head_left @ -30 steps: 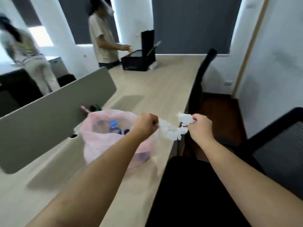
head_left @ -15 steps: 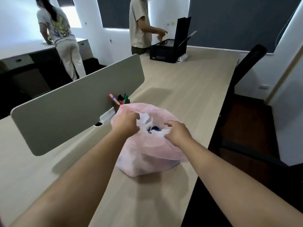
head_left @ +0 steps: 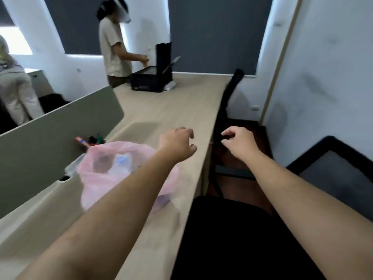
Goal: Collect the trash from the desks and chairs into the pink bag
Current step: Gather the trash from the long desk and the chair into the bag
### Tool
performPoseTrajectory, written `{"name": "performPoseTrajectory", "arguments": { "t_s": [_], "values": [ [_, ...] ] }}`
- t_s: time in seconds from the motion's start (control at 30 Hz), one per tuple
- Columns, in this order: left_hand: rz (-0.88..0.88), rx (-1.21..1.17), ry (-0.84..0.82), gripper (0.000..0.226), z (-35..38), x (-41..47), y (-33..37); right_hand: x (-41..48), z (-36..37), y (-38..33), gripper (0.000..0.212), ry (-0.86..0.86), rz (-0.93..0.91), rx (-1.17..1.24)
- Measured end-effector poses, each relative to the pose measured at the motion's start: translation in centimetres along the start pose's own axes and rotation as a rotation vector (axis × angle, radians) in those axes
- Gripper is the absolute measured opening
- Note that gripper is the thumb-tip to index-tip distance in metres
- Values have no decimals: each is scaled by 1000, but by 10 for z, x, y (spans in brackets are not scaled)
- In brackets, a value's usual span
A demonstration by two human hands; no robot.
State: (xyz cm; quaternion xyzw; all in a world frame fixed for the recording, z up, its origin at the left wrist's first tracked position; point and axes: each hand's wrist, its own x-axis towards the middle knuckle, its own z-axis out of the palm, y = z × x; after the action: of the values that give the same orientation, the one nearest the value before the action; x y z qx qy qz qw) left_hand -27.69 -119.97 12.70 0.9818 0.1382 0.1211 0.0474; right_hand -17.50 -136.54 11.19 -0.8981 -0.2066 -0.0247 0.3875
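Observation:
The pink bag [head_left: 101, 184] sits on the light wooden desk [head_left: 181, 110], partly hidden behind my left forearm. Through its thin plastic I make out a clear bottle with a blue cap and white crumpled paper. My left hand [head_left: 177, 143] hovers above the desk just right of the bag, fingers curled apart and holding nothing. My right hand [head_left: 239, 143] hangs past the desk's edge over the floor, fingers also apart and empty.
A grey divider panel [head_left: 60, 130] runs along the desk's left, with a pen holder [head_left: 90, 140] beside the bag. A black printer [head_left: 151, 77] stands at the far end, a person next to it. Black chairs [head_left: 228, 110] line the desk's right side; another person stands far left.
Both hands held white crumpled paper, pushed it into the pink bag, then let go and rose up to the right of the bag, empty.

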Motion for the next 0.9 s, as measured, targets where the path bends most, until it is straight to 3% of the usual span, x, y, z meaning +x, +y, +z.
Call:
{"name": "performPoseTrajectory", "arguments": {
  "t_s": [0.2,0.27,0.37,0.47,0.53,0.6,0.7,0.9],
  "values": [
    [475,-222,-186,56,43,-36,197,-58,-175,114,24,253,271,-144],
    [613,-269,-306,76,66,-70,254,-88,-218,154,29,284,383,-158],
    [683,-363,-559,110,94,-117,316,-125,-254,204,45,257,518,-198],
    [671,-434,-722,123,117,-148,352,-152,-262,238,59,189,623,-120],
    [611,-473,-762,128,130,-166,373,-169,-257,255,52,160,634,-24],
    [498,-482,-737,130,140,-176,390,-182,-246,266,39,198,587,28],
    [413,-458,-713,130,148,-178,403,-184,-238,269,36,246,533,47],
    [372,-546,-714,127,149,-182,388,-175,-240,272,29,130,525,93]
  ]
}}
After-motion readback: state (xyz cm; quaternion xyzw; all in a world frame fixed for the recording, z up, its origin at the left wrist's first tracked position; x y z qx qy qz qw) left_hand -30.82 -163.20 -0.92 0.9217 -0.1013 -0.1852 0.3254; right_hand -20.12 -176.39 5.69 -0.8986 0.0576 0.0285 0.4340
